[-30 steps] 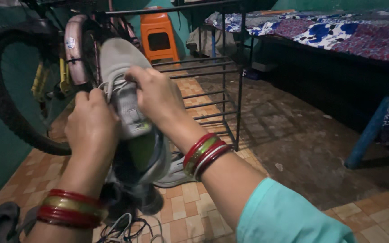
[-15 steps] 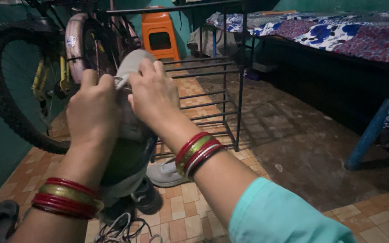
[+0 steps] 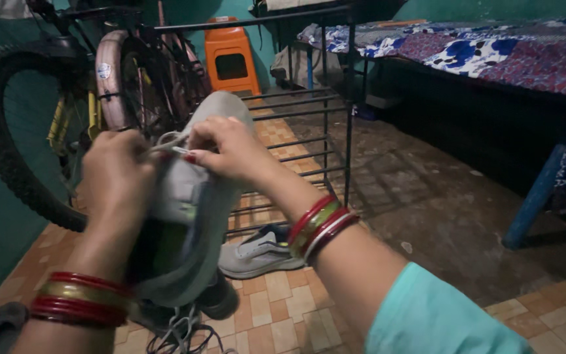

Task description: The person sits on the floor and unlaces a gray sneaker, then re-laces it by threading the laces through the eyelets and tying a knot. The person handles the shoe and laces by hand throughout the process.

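Both hands up in front of the chest w/ a grey fabric sneaker (image 3: 188, 216), toe pointing away, opening toward the camera. Left hand (image 3: 118, 177) wraps its left side, fingers curled shut around the upper. Right hand (image 3: 227, 149) pinches the pale shoelace (image 3: 168, 141) btwn thumb & forefinger, just above the tongue. Red-and-gold bangles on both wrists. Below, on the orange tiled floor (image 3: 283, 308), a second grey sneaker (image 3: 260, 252) lies on its sole, near a black metal rack (image 3: 325, 131). Bicycle w/ knobby black tyre (image 3: 8, 131) stands at left.
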